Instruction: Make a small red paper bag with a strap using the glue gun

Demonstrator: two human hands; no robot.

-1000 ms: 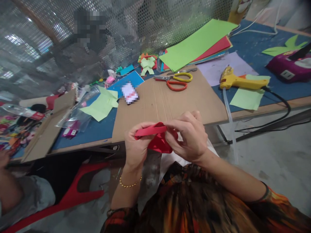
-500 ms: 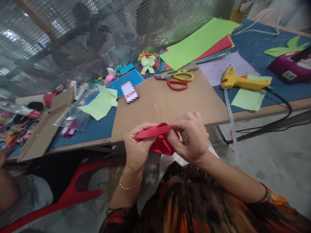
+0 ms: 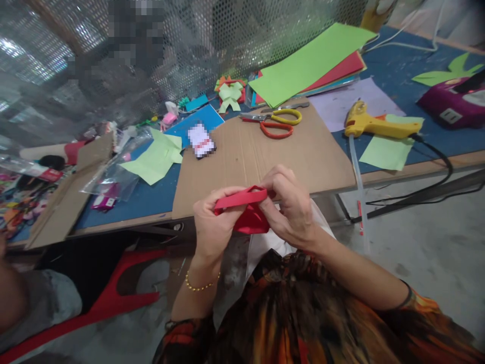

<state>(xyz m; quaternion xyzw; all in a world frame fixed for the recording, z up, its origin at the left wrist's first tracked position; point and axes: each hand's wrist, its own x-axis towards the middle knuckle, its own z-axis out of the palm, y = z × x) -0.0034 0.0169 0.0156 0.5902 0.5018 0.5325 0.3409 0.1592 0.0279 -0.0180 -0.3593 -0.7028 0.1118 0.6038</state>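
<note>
A folded red paper piece with a raised strip along its top is held between both hands, just in front of the table edge. My left hand pinches its left end, thumb below and fingers above. At the right end, my right hand grips the paper with thumb and bent fingers; part of the paper is hidden behind them. Beyond the hands lies a brown cardboard sheet. Scissors with one yellow and one red handle rest on it.
A yellow glue gun with a trailing cord lies at right on green paper, its glue stick overhanging the edge. Coloured sheets are stacked behind. Light green paper lies left. A person's arm and a red chair are at lower left.
My right hand has shifted slightly up and left along the red paper, its fingers now nearer the top corner. The left hand keeps its hold. The view has moved a little.
</note>
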